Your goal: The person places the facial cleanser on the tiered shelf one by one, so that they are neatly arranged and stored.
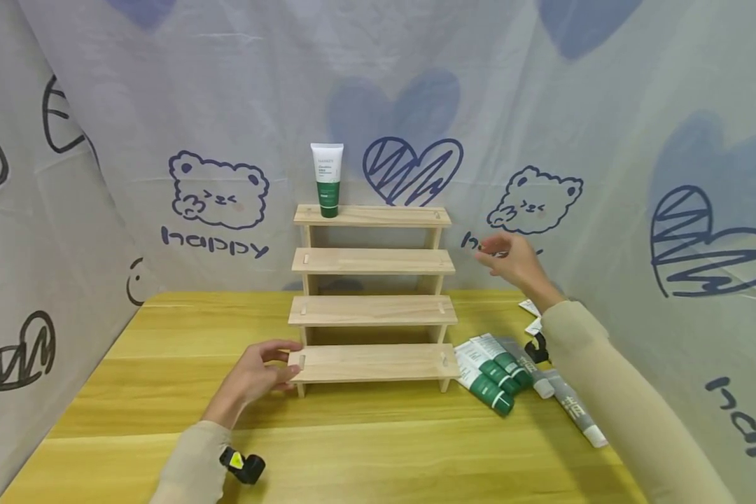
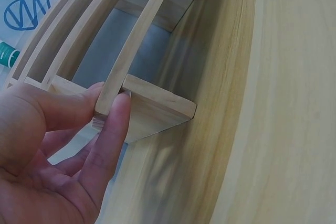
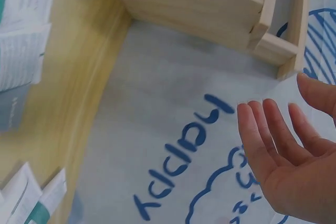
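A wooden tiered display stand (image 1: 372,310) with several steps stands on the table. My left hand (image 1: 256,378) pinches the left end of its lowest step (image 2: 116,72) between thumb and fingers. Beyond the stand's right side, my right hand (image 1: 510,259) is raised in the air near the upper steps, apart from them. Its fingers (image 3: 281,135) are loosely bent with nothing between them. A white and green squeeze tube (image 1: 328,180) stands upright, cap down, at the left of the top step.
Several white and green tubes (image 1: 484,378) lie right of the stand, beside grey tubes (image 1: 576,409) with white caps. More white tube ends (image 1: 532,315) show behind the right sleeve. A printed cloth (image 1: 378,84) hangs behind the yellow wooden table (image 1: 353,448).
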Demonstrator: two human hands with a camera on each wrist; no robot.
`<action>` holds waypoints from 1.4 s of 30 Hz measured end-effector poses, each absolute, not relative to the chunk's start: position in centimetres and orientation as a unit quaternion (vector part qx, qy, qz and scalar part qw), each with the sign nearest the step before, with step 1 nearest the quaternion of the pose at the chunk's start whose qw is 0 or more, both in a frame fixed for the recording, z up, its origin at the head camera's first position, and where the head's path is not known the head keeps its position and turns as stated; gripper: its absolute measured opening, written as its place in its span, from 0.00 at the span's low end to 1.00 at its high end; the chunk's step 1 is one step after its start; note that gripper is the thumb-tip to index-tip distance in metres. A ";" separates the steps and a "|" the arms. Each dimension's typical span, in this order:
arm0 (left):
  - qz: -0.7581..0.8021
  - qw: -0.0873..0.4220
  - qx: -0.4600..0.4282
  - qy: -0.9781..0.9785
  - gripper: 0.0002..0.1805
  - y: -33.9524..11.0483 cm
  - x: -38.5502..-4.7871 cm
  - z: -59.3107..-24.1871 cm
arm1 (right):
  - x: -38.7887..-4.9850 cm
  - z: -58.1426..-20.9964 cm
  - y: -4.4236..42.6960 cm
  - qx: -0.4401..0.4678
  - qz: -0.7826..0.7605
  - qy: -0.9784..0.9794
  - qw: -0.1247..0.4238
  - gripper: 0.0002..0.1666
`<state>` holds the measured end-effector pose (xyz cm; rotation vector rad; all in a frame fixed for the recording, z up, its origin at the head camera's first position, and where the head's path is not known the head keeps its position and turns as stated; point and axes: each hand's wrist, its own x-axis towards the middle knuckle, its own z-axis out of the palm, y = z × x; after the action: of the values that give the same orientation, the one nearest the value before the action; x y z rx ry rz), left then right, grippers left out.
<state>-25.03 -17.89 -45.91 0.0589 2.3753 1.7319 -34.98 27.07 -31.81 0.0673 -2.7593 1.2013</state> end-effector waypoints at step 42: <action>0.596 0.100 0.020 0.797 0.23 -18.0 -25.1 -45.8 | -34.3 -36.3 38.8 0.015 0.293 -0.953 -0.077 0.25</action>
<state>-25.15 -17.99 -45.83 0.0589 2.3548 1.7616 -34.29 38.80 -36.32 0.0488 -3.1494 0.9698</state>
